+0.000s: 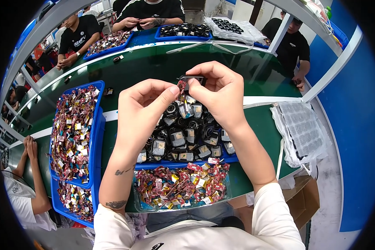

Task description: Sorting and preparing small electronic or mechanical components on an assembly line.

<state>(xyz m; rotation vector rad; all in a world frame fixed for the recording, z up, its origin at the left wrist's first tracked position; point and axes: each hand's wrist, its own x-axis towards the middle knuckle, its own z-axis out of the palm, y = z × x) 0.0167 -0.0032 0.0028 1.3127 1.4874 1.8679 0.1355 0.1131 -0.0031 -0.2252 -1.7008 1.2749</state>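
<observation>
My left hand (141,102) pinches a small red circuit board (181,86) between thumb and fingertips. A little battery with silver and yellow (186,110) seems to hang below the board. My right hand (221,92) holds a small black case (192,77), tilted, with its edge against the board. Whether the board touches the inside of the case is hard to see. Under both hands lies a heap of black watch-like cases (178,139) in a blue tray (232,159). Closer to me, a clear tray (137,203) holds many red boards with wires and batteries (183,185).
Blue bins (97,137) full of red boards stand at the left. A wrapped stack of trays (298,131) lies right, above a cardboard box (304,196). Grey frame posts (335,66) flank the green table (154,62). Several co-workers sit around with more bins (183,38).
</observation>
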